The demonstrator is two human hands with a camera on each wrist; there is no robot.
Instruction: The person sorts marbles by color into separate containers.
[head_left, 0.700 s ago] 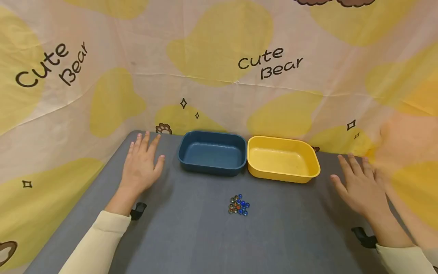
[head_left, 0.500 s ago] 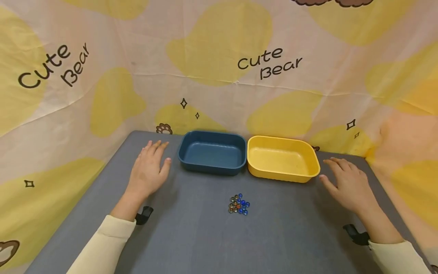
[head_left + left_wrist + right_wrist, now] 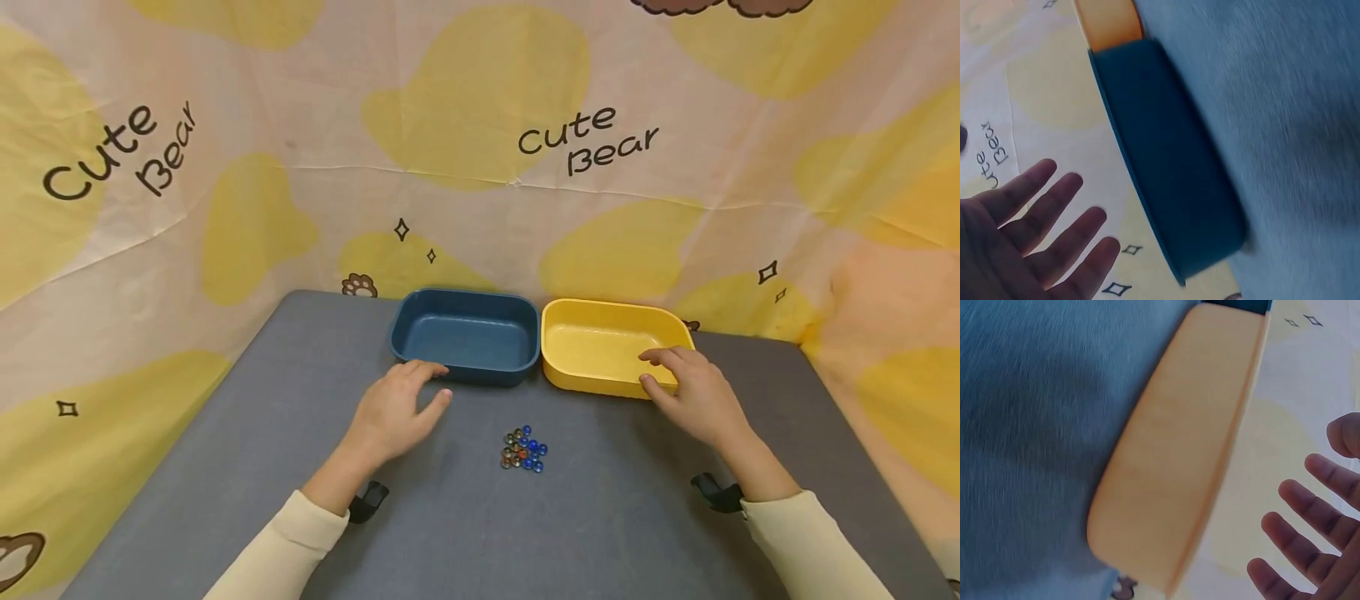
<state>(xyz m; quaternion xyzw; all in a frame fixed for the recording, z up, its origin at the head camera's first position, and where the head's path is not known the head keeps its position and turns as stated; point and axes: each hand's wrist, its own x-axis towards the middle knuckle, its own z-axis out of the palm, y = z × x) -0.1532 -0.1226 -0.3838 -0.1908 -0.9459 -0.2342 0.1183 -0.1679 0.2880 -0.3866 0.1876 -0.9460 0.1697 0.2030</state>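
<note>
Marbles (image 3: 523,453), head: a loose cluster on the table (image 3: 517,533), in front of where the two bins meet, with neither hand touching them. They look like glass; I judge each one light, hard and slick (a careless pinch could send it rolling). Best hold: thumb and fingertip on opposite sides, from above.
Blue bin (image 3: 480,337), head: upright behind the marbles, its right end next to the yellow bin (image 3: 600,354) and seeming to touch it.
Left hand (image 3: 397,417), head: in front of the blue bin's near left corner, thumb and fingers well apart, holding nothing.
Right hand (image 3: 697,400), head: across the yellow bin's near right corner, a wide gap between thumb and fingers, nothing held.
Blue wall, left wrist: smooth, probably stiff plastic, light for its bulk; take it by the rim at both short ends. The left fingers are spread, showing apart from the wall against the cloth (image 3: 1054,100).
Yellow wall, right wrist: equally smooth, with a thin rim that should give fingertips a better hold than the sloping side. The right fingers are fanned out beside it, gripping nothing.
</note>
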